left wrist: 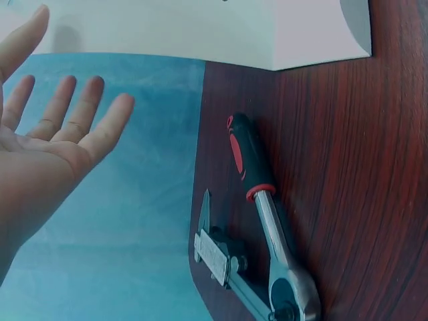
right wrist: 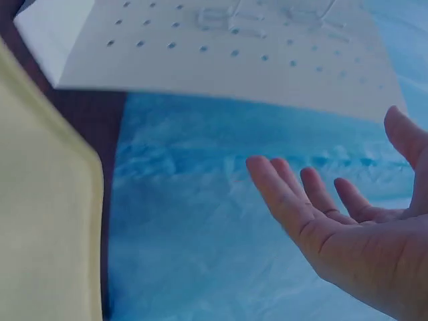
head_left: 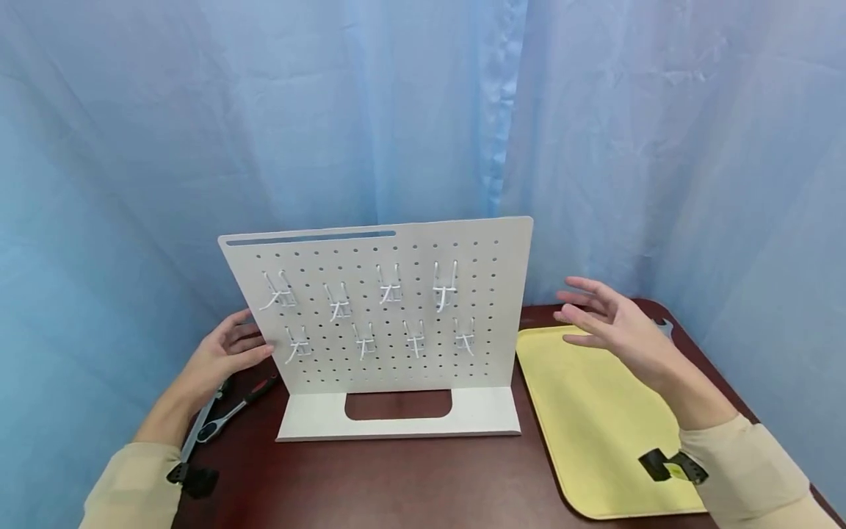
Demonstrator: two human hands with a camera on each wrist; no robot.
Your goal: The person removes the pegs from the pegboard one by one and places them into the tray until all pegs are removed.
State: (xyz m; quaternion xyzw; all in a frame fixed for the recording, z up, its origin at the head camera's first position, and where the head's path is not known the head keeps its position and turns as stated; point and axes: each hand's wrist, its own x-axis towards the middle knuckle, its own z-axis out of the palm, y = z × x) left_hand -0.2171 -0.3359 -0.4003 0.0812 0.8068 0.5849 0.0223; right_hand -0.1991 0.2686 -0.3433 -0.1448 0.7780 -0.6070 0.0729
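A white pegboard stands upright on its flat base, with several white double-pronged hooks fitted in two rows. Beside its left edge is my left hand, fingers spread and loosely bent. Its thumb tip lies close to the board's edge; whether it touches, I cannot tell. My right hand hovers over the far part of a yellow tray, palm turned toward the board and apart from it. Neither hand holds anything. Below the left hand lie a ratchet wrench with a black and red handle and a caliper.
A dark reddish-brown table bears everything. The silver end of a wrench shows behind my right hand, near the tray's far corner. Light blue curtains hang behind the table and along both sides.
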